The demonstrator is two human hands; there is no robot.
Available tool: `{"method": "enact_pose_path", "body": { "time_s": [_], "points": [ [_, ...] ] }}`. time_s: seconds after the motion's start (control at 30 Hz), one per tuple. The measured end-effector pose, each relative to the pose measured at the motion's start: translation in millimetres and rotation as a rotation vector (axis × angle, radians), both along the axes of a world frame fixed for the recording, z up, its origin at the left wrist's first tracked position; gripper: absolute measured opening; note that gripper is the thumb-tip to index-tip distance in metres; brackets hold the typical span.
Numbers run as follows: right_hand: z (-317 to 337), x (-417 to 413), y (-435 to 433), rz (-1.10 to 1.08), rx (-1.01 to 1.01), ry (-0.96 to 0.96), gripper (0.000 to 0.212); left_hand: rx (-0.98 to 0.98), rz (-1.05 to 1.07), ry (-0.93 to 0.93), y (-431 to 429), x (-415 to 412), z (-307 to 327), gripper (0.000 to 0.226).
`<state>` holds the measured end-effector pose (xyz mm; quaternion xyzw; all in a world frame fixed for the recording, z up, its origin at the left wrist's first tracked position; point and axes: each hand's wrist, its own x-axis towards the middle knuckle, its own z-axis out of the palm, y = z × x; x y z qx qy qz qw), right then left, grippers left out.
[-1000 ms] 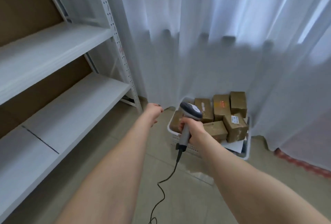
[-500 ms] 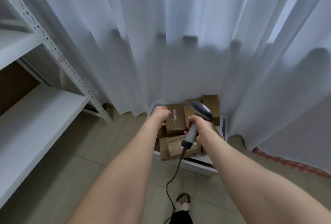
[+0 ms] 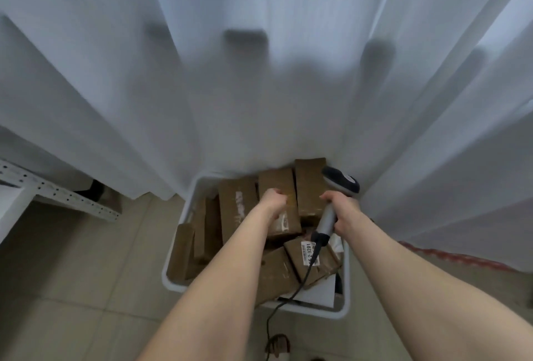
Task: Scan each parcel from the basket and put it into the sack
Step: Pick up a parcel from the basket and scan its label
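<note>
Lying beneath hands (image 3: 274, 202) and scanner (image 3: 328, 218): parcels (image 3: 238, 210)

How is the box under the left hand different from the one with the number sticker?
The far box, under the left hand, lies deeper in the basket; the stickered box sits nearer, skewed. The stickered box shows bold printed digits; the far box only a blurred label. The scanner trails its cable over the stickered box, not the far box. Both are brown cardboard.

I count roughly eight brown cardboard parcels (image 3: 236, 210), one white plastic basket (image 3: 345, 280) holding them, one grey handheld barcode scanner (image 3: 340, 184), and my two hands: left hand (image 3: 274, 202), right hand (image 3: 343, 210).
</note>
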<state>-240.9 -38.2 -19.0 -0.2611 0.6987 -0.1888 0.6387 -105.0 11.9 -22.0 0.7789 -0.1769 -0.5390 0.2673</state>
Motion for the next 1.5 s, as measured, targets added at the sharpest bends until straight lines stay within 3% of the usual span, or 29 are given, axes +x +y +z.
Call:
{"method": "enact_pose_path", "body": {
  "time_s": [0.17, 0.27, 0.4, 0.47, 0.67, 0.87, 1.0, 1.1, 1.23, 1.4, 1.5],
  "points": [
    [-56, -2, -45, 0.025, 0.089, 0.005, 0.046, 0.067, -0.028, 0.013, -39, -15, -53, 0.048],
    [-73, -1, -59, 0.053, 0.148, 0.007, 0.03, 0.092, -0.016, 0.019, -53, -22, -75, 0.041],
    [-83, -3, -68, 0.099, 0.158, -0.029, 0.052, 0.111, 0.039, 0.061, -62, -33, -87, 0.041],
    [-82, -7, -70, 0.109, 0.171, -0.031, 0.049, 0.109, 0.092, 0.071, -63, -36, -81, 0.048],
    [-24, -15, -76, 0.1, 0.109, -0.034, 0.034, 0.014, 0.197, 0.129, -63, -33, -24, 0.049],
    [45, -7, -61, 0.13, 0.126, -0.145, 0.024, -0.047, 0.276, 0.057, -46, -18, 47, 0.048],
    [77, 6, -43, 0.161, 0.138, -0.214, 0.048, -0.052, 0.303, -0.002, -20, -3, 96, 0.056],
    [103, 20, -27, 0.214, 0.102, -0.264, 0.062, -0.082, 0.348, -0.04, 4, 10, 135, 0.048],
    [155, 35, 8, 0.317, 0.077, -0.3, 0.046, -0.086, 0.432, -0.082, 48, 23, 178, 0.055],
    [209, 65, 58, 0.442, 0.037, -0.459, 0.048, -0.097, 0.469, -0.18, 112, 35, 228, 0.086],
    [234, 89, 96, 0.511, 0.009, -0.503, 0.05, -0.092, 0.527, -0.208, 153, 48, 251, 0.086]
  ]
}}
